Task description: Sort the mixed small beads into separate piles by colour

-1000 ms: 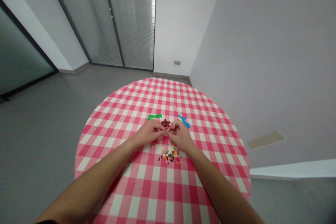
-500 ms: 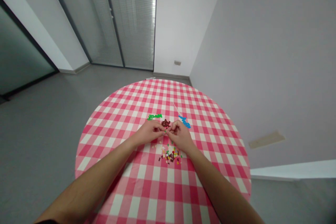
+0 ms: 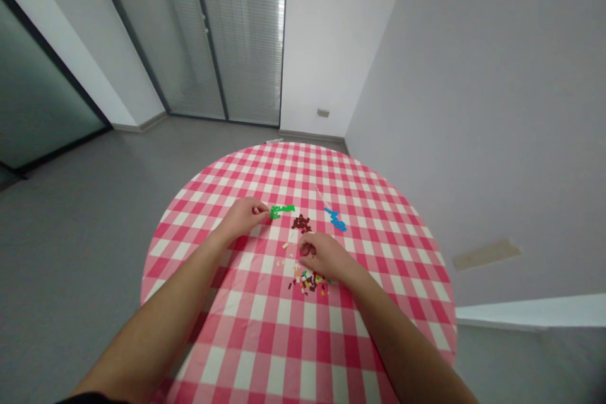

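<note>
My left hand (image 3: 245,216) is at the left end of a cluster of small green toy bricks (image 3: 283,209), its thumb and fingertips pinched together against a green piece. Lower and to the right, my right hand (image 3: 326,256) hovers at the upper edge of a mixed heap of tiny bricks (image 3: 310,282) in brown, white, yellow, red and green. Its fingers are curled inward, and whatever they may hold is too small to make out. Between the hands and a little farther off lies a dark brown group of bricks (image 3: 302,223).
A blue group of bricks (image 3: 336,219) lies right of the brown one, with a thin pale stick (image 3: 322,196) beside it. Several cream bricks (image 3: 285,245) are scattered left of my right hand. A red-and-white checked cloth (image 3: 293,341) covers the round table.
My hands were together over the middle with a small green brick at their fingertips. The left has since moved left and away to the green cluster; the right has dropped slightly toward the mixed heap.
</note>
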A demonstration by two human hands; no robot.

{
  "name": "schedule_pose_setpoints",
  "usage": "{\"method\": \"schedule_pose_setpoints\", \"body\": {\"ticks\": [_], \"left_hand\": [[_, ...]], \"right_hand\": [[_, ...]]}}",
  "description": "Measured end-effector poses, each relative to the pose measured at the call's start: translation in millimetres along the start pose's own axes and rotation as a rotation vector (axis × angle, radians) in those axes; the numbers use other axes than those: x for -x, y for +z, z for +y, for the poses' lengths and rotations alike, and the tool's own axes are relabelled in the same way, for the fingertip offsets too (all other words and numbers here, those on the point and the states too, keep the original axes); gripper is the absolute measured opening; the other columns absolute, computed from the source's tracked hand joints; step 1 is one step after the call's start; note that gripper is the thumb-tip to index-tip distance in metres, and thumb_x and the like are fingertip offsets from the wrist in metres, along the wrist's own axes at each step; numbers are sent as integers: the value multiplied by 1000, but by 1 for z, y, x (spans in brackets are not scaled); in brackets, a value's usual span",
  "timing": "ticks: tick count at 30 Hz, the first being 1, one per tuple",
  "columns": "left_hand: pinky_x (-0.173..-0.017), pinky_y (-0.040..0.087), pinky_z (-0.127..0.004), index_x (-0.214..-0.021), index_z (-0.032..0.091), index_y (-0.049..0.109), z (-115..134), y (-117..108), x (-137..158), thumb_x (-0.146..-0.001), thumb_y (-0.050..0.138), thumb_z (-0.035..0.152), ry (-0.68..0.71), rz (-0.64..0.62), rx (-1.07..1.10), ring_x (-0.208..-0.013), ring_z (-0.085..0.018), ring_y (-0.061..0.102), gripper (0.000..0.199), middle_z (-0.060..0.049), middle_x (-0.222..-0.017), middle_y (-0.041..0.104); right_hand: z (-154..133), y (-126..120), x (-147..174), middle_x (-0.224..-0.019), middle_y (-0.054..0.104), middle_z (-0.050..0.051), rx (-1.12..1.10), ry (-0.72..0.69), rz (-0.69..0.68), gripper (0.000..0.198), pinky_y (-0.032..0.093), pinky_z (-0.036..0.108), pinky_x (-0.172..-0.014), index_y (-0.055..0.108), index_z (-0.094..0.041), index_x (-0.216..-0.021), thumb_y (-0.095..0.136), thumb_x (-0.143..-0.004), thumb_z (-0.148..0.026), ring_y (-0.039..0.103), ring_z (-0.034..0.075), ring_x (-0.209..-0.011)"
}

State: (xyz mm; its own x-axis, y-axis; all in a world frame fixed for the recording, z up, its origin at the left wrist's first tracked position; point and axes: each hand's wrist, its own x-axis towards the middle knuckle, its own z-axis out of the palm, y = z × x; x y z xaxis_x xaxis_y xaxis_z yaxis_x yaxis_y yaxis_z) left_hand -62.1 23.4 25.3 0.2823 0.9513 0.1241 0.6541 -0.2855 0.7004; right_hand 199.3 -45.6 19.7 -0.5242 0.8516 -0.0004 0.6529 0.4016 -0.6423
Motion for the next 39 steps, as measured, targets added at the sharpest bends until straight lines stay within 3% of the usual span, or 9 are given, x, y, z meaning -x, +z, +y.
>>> {"method": "schedule_pose_setpoints", "body": {"ticks": [7,13,17,24,29,33,39], "left_hand": [[-64,43,-28,-80,20,77,-16,-4,-4,-82,62,36,-46,110,-75,-72,-18,61,23,-6,-84,74],[-63,42,-27,-84,20,78,-17,-3,-4,-84,62,39,-59,32,-38,-76,-19,63,26,-7,-90,75],[-59,38,-27,-80,19,78,-18,-2,-4,-84,60,37,-84,-48,-57,-69,-18,62,26,-6,-79,74],[-56,32,-28,-69,17,75,-22,8,-8,-83,55,35,-38,-55,-134,-59,-16,58,31,-3,-62,67],[-57,32,-28,-75,17,78,-23,14,-10,-82,54,34,-39,-55,-130,-60,-17,59,30,-3,-62,67],[-59,34,-28,-75,18,78,-21,11,-9,-83,55,35,-11,-63,-111,-64,-18,60,30,-3,-66,69],[-66,41,-29,-81,19,78,-1,9,-2,-86,57,36,-15,75,-31,-72,-18,61,27,-5,-80,72]], "right_hand": [[-5,-1,0,-83,69,4,31,13,-51,11,38,23,-61,64,-16,-85,66,-77,-9,60,16,-72],[-5,-7,2,-77,66,3,98,41,-71,9,34,23,-58,63,-16,-79,67,-74,-10,56,14,-68],[-6,-8,3,-76,66,2,79,36,-76,13,33,22,-58,62,-16,-79,61,-73,-4,55,13,-67],[-2,-4,3,-74,62,1,47,-12,-31,16,33,21,-58,58,-17,-76,57,-70,-1,53,12,-65],[0,-2,1,-73,63,0,-21,8,36,13,36,22,-57,58,-18,-76,58,-73,-5,55,13,-64],[1,-1,-1,-70,63,0,-115,40,174,12,40,23,-58,56,-19,-74,58,-73,-7,57,13,-63],[11,5,-7,-77,65,2,-393,72,360,8,49,28,-65,58,-20,-80,64,-78,-23,62,15,-70]]}}
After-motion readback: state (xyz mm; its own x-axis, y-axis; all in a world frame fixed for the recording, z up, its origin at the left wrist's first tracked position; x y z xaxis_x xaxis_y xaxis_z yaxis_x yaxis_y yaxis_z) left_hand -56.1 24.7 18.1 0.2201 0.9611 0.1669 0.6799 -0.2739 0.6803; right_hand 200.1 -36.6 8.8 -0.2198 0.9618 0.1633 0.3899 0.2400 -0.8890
